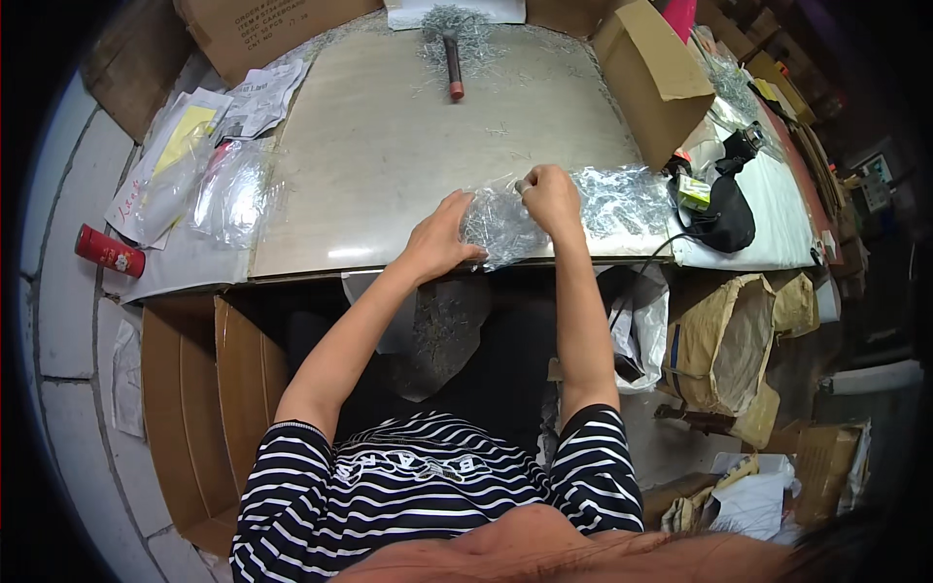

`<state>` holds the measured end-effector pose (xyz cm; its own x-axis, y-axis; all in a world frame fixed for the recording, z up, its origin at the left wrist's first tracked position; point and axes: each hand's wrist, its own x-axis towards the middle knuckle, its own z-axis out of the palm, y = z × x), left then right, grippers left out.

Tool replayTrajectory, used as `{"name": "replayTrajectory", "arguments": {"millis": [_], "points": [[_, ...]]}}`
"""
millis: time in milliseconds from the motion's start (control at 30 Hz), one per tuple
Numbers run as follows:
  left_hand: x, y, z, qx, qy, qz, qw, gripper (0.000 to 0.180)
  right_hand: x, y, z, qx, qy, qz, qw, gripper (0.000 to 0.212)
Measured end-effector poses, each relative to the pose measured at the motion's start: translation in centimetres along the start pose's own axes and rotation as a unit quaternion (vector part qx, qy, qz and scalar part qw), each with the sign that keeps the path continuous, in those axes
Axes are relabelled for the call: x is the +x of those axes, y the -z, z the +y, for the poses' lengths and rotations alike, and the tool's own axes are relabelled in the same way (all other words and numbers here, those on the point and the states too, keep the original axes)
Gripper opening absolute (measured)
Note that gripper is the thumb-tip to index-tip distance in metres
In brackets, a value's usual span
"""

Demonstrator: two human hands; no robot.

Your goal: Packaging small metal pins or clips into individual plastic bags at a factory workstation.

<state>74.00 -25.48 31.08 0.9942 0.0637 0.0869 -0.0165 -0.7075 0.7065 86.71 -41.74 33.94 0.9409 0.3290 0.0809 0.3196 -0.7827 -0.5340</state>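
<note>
A crinkled clear plastic bag (503, 233) lies at the table's front edge, in front of my body. My left hand (442, 240) grips its left side, thumb on the near corner and fingers along the far side. Over the bag's right part, my right hand (552, 201) is closed in a pinch. Something small and greyish shows at its fingertips, too small to name. Just right of that hand lies a stack of clear plastic bags (627, 199).
At the table's far side a dark-handled tool with a red end (454, 73) lies on a heap of small metal pieces (471, 37). Boxes (646, 68) border the right. A black pouch (729, 214), papers (258, 97), more plastic bags (233, 194) and a red can (110, 251) lie around.
</note>
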Motion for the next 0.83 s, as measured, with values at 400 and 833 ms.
{"name": "replayTrajectory", "arguments": {"millis": [400,833], "points": [[3.0,-1.8,0.3,0.002,-0.060,-0.046,0.997,0.090,-8.7,3.4,7.0,0.158,-0.105,0.345,0.919,0.018],[3.6,-2.0,0.6,0.008,-0.049,-0.063,0.997,0.093,-2.0,8.6,13.2,-0.013,-0.236,0.129,0.963,0.056]]}}
